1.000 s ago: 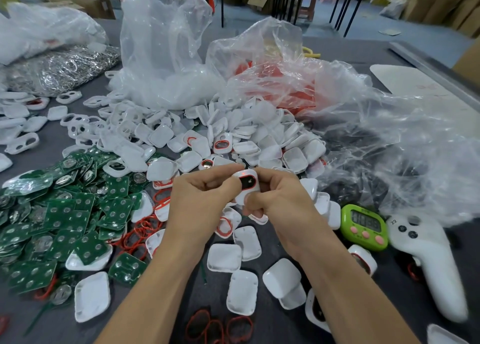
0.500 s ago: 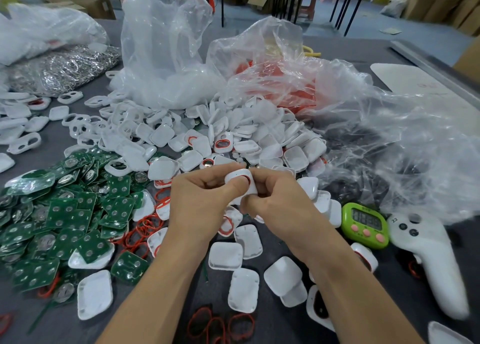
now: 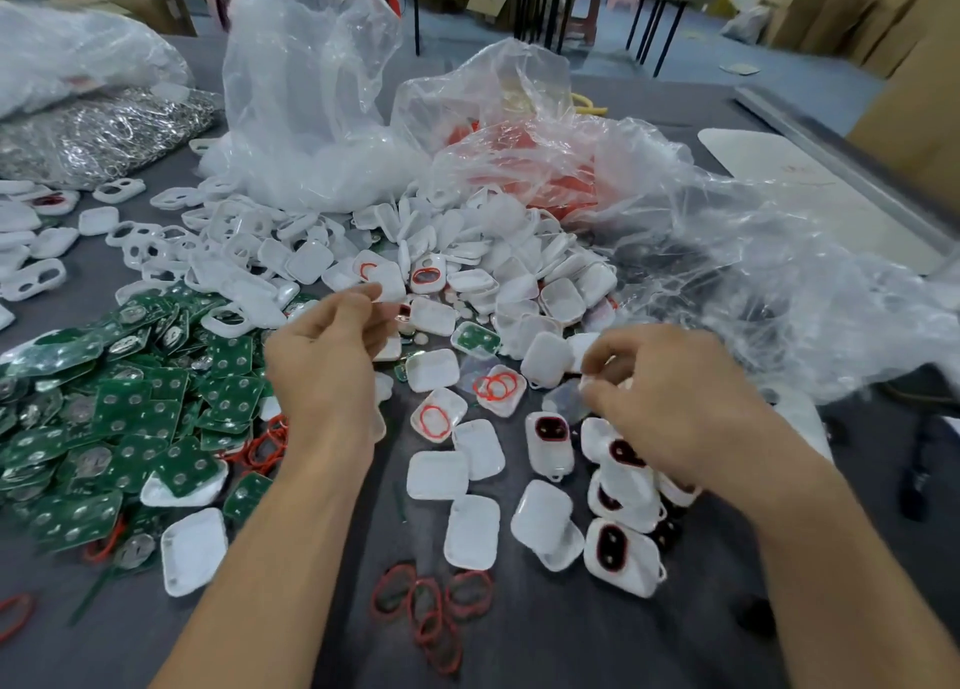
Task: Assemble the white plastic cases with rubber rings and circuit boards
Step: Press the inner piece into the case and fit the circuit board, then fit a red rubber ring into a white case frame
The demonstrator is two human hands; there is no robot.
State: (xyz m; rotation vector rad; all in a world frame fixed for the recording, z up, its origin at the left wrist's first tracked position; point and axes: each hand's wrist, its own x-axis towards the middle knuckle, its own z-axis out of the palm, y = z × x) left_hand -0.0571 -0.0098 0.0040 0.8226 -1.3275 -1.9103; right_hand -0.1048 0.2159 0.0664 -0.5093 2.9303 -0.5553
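Bare forearms (image 3: 270, 558), left hand (image 3: 322, 361), right hand (image 3: 675, 402).

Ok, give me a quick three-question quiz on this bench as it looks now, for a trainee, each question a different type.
1. True or false: the green circuit boards are heaped to the left of the left hand.
2. The red rubber rings nearest the camera lie: A) on the table between the forearms; B) inside a bag; C) on a tray.
3. Fill in: the closed cases with dark openings lie by the ___ hand.
Key: 1 true; 2 A; 3 right.
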